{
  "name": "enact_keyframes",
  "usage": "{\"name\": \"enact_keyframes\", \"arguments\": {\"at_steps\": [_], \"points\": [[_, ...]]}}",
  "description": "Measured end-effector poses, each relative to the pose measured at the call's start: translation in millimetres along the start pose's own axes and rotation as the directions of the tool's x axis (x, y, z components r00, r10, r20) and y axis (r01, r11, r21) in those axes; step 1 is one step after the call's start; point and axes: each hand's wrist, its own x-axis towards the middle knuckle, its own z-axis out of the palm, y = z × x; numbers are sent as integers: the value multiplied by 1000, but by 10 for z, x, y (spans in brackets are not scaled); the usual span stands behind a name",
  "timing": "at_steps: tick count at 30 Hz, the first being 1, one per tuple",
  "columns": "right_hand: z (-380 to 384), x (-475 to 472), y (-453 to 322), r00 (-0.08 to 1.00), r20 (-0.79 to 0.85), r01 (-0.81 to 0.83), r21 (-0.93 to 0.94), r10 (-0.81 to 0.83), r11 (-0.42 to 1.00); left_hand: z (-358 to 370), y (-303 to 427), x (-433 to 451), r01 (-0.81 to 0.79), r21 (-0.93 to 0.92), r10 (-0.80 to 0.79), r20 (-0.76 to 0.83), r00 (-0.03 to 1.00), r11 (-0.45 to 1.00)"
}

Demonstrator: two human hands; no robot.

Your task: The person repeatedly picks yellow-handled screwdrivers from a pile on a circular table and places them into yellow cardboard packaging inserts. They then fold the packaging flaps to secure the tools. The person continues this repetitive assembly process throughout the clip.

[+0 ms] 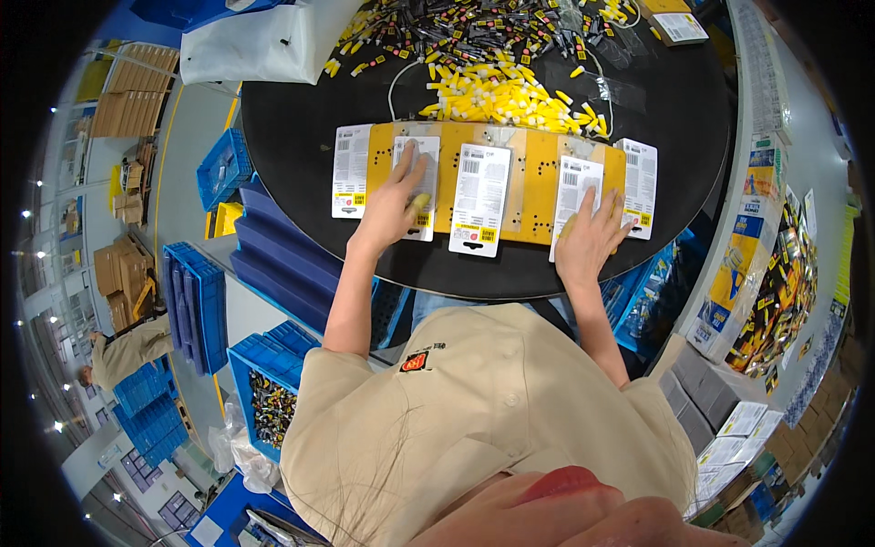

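Across the near part of a round black table (287, 150) lies a yellow board (448, 137) with small dark holes. Several white printed cards rest on it or at its ends, among them a middle card (480, 198), a far left card (351, 171) and a far right card (642, 188). My left hand (396, 205) lies flat with spread fingers on a card (427, 154) left of the middle. My right hand (591, 232) presses with spread fingers on another card (571, 179). Some fingertips on both hands have yellowish covers.
Beyond the board lie a heap of yellow tubes with white caps (506, 96) and a pile of black labelled tubes (472, 31). A white bag (249, 51) stands at the back left. Blue crates (263, 342) flank the table's left side. A co-worker (130, 352) is far left.
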Motion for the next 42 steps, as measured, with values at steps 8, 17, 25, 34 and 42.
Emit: {"name": "enact_keyframes", "arguments": {"at_steps": [8, 17, 25, 34, 42], "points": [[-61, 1156, 1667, 909, -169, -399, -91, 381, 912, 410, 1020, 265, -112, 220, 63, 221, 973, 969], [772, 1222, 2846, 391, 15, -821, 458, 920, 341, 493, 851, 339, -206, 117, 187, 156, 970, 971], [1010, -502, 1339, 585, 40, -563, 739, 810, 370, -464, 265, 250, 43, 57, -45, 23, 999, 997], [-86, -918, 390, 934, 353, -332, 914, -52, 231, -96, 302, 75, -171, -743, -178, -365, 914, 647], [540, 525, 1829, 706, -380, -507, 318, 598, 801, 589, 826, -403, 200, -943, -176, 156, 972, 266]]}}
